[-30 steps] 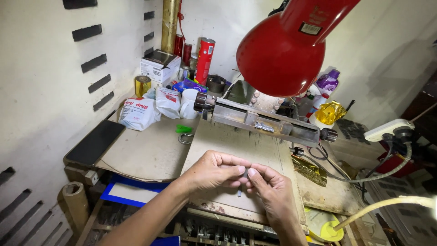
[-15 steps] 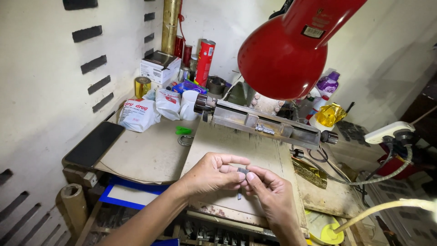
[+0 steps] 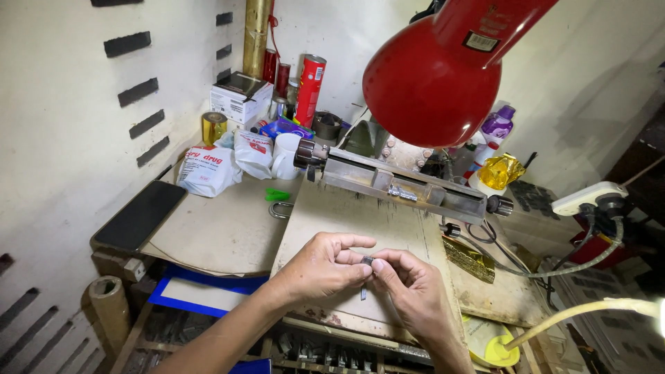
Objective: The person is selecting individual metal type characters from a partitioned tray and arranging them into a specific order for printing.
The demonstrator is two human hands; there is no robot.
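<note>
Two hands' fingertips (image 3: 366,269) around metal piece (image 3: 366,260)

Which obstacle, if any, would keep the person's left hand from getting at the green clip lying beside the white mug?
Probably none. The left hand is pinching a small metal piece together with the right hand, but bare board lies between it and the green clip.

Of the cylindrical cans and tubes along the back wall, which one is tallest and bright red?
The red can standing right of the white box; the cans behind it are darker and shorter.
</note>
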